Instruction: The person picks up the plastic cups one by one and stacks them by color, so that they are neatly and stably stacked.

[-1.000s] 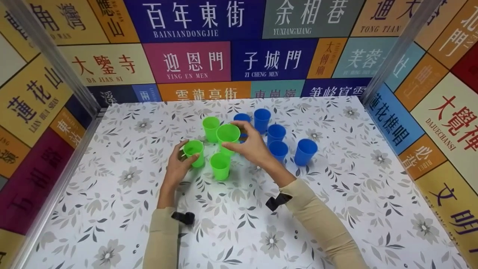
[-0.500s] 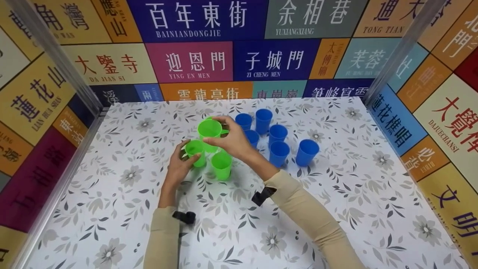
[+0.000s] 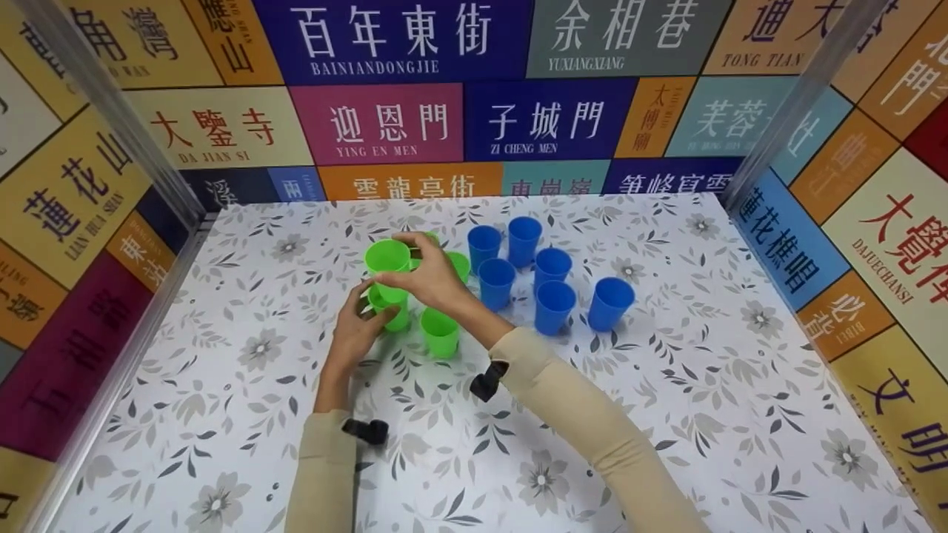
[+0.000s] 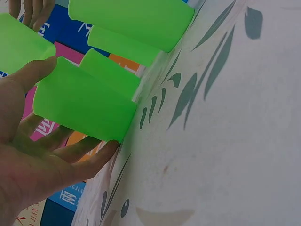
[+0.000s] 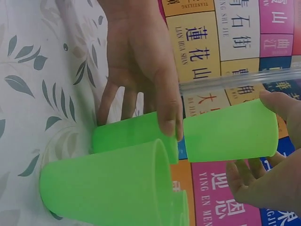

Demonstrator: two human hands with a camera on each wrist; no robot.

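My right hand (image 3: 429,275) grips a green cup (image 3: 386,256) by its upper part, thumb in front and fingers behind. That cup hangs upright just over another green cup (image 3: 392,314), which stands on the table with my left hand (image 3: 355,327) round its left side. In the right wrist view, the raised cup (image 5: 230,134) has its base close to the rim of the cup below (image 5: 127,136); whether it has entered cannot be told. Another green cup (image 3: 440,334) stands to the right, and a further one (image 3: 458,265) lies partly behind my right hand.
Several blue cups stand upright right of the green ones, among them a near one (image 3: 555,309) and a rightmost one (image 3: 611,305). A flower-patterned cover (image 3: 459,474) lies on the table. Printed panels (image 3: 376,122) wall the back and sides.
My right hand has carried its green cup leftward, past the rear green cup, to over the cup at my left hand. My left hand stays round its cup. The blue cups have not moved.
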